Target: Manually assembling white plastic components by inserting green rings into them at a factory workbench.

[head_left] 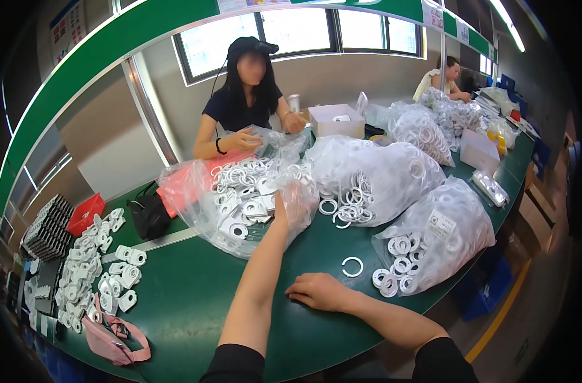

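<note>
My left hand (pixel 292 193) reaches into a large clear plastic bag (pixel 265 233). Crumpled film covers the hand, so its fingers do not show. Inside the bag lie many white plastic plates with round holes (pixel 256 207) and white rings (pixel 240 172). My right hand (pixel 317 292) rests on the green tabletop (pixel 240 313), its fingers loosely curled together with nothing visible in them. A single white open ring (pixel 352 267) lies on the table just beyond it.
Bags of rings (pixel 393 172) and small round parts (pixel 453 236) stand to the right. White plates (pixel 80 274) and a pink pouch (pixel 112 341) lie at left, near a black bag (pixel 149 214). Opposite, a co-worker (pixel 246 102) handles the bag's far side. A white box (pixel 335 121) stands behind.
</note>
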The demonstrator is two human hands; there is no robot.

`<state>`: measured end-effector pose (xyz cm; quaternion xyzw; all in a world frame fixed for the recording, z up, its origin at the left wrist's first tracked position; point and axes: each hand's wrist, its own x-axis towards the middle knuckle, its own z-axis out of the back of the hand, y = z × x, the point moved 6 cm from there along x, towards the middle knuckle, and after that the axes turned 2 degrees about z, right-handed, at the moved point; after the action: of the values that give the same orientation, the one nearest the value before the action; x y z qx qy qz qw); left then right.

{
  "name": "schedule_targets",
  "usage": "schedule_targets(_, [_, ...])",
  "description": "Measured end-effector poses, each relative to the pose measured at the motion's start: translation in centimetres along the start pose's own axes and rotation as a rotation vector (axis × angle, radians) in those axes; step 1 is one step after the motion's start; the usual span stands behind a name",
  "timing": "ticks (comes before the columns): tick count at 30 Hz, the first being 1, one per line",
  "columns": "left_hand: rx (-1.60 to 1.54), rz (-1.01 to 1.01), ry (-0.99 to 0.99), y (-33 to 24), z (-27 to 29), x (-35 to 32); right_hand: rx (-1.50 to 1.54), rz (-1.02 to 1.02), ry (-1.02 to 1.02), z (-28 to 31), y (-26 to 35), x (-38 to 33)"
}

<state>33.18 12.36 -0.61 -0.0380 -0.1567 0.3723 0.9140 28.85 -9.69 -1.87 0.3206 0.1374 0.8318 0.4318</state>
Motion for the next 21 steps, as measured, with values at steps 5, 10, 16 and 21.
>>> schedule_targets(5, [0.100, 0.260, -0.198, -0.3, 0.8, -1.4, 0.012, -0.042, 0.053, -0.3, 0.4, 0.6])
schedule_targets(10, [0.240, 0.533, 0.070, 1.6, 0.4, -0.7, -0.005, -0.062, 0.071, -0.4, 0.4, 0.6])
schedule_targets(16, [0.055, 0.368, 0.101, 3.6, 2.8, -2.9, 0.039, -0.038, 0.031, -0.1, 0.2, 0.3])
schedule_targets(21, [0.069, 0.421, -0.012, 8.0, 3.0, -8.2, 0.053, -0.027, 0.011, -0.1, -0.1, 0.3])
